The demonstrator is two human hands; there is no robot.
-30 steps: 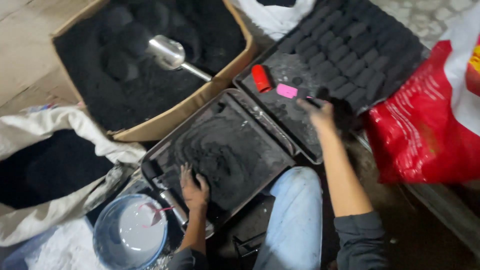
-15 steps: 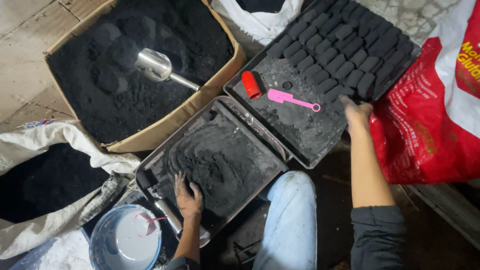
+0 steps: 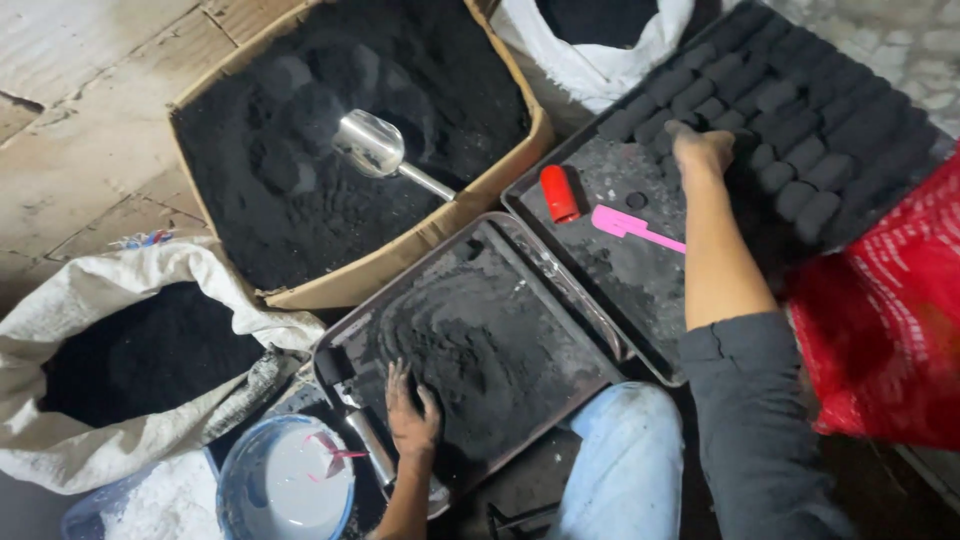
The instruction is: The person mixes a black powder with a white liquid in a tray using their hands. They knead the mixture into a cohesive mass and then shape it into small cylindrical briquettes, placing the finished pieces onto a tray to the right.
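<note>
Right hand point(image 3: 700, 150) reached across the far tray point(image 3: 640, 290), fingers curled down onto the black blocks point(image 3: 790, 130) at the near edge of their rows; whether it pinched one, could not tell. Blocks filled the tray's far end, packed side by side. Just beside the forearm, on the tray's bare dusty part, lay a pink spatula point(image 3: 630, 226), with a red cylinder point(image 3: 558, 192) near the left edge of the same tray.

Left hand point(image 3: 412, 420) rested flat, fingers spread, on the near edge of the closer tray point(image 3: 580, 300), palm down in black powder point(image 3: 470, 350) heaped over the tray's middle. A metal handle point(image 3: 368, 445) sat just left of that hand, at the tray's near-left corner.

Beyond the closer tray, a cardboard box point(image 3: 440, 225) held more powder, with a metal scoop point(image 3: 375, 148) lying in it. A white sack point(image 3: 120, 300) of powder stood at left, a blue bowl point(image 3: 285, 485) of white liquid near it, a red bag point(image 3: 890, 340) at right.
</note>
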